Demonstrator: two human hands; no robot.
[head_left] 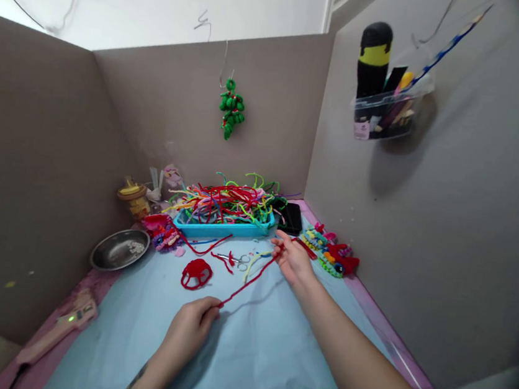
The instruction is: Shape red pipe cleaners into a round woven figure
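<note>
A red pipe cleaner runs in a slanting line between my two hands, above the light blue table cover. My left hand pinches its lower end between thumb and finger. My right hand grips the upper end, farther off and to the right. Beyond my left hand lies a red piece shaped from pipe cleaner, with openings in it. Small scissors rest past the stretched strand, with short red scraps about them. A pale yellow pipe cleaner lies close to the scissors.
A blue tray heaped with coloured pipe cleaners stands at the back. Left are a metal bowl and a pink glue gun with a green light. Colourful finished pieces lie right. A clear holder hangs on the right partition.
</note>
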